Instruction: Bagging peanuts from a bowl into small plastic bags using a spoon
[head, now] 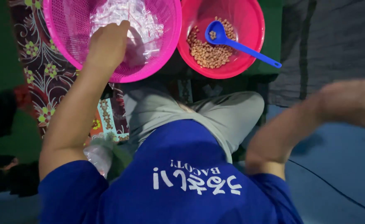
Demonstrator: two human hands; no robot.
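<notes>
Plastic bags (126, 20) are lying inside the pink basket (166, 54), directly under the left hand (107, 43), which is grasping them; right hand (352, 101) is blurring, grip unreadable.

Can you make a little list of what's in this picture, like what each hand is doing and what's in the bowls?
left hand: reaching into the pink basket, on clear plastic bags
right hand: blurred, out to the side, nothing seen in it
red bowl: holds peanuts
scoop: blue, lying in the red bowl, a few peanuts in it
mat: flowered, under the basket
shirt: blue
</notes>
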